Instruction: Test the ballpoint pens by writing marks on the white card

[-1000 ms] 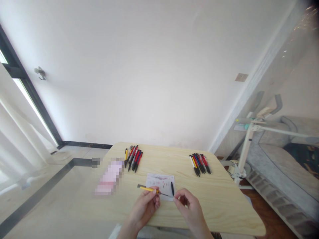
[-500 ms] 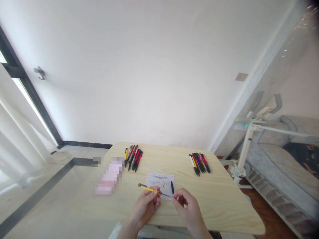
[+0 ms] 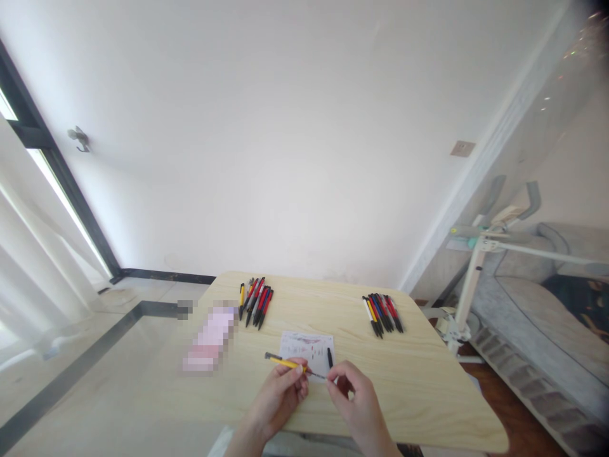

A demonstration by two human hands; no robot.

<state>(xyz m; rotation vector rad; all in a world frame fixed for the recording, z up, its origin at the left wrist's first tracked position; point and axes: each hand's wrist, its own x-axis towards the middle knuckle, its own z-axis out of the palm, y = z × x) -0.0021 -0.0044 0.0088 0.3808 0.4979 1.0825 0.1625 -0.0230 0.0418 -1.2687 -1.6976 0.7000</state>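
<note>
My left hand (image 3: 284, 388) is closed around the yellow barrel of a pen (image 3: 285, 362), whose dark clip end points up to the left. From the barrel's right end sticks out a thin dark refill (image 3: 318, 376). The fingertips of my right hand (image 3: 354, 387) pinch the far end of that refill. Beneath both hands lies a white printed sheet (image 3: 297, 343). A short black pen piece (image 3: 330, 357) rests on its right side, just beyond my right fingers.
On the wooden table (image 3: 428, 381), a bunch of mixed-colour pens (image 3: 257, 303) lies at the back left. Another pen bunch (image 3: 382, 314) is at the back right. A pixelated pink patch (image 3: 209, 339) covers the left edge. Behind the table rises a white wall (image 3: 304, 158).
My right hand has shifted slightly left towards the yellow barrel, and a bit less of the refill shows between the hands. The pen bunches and black piece stay put.
</note>
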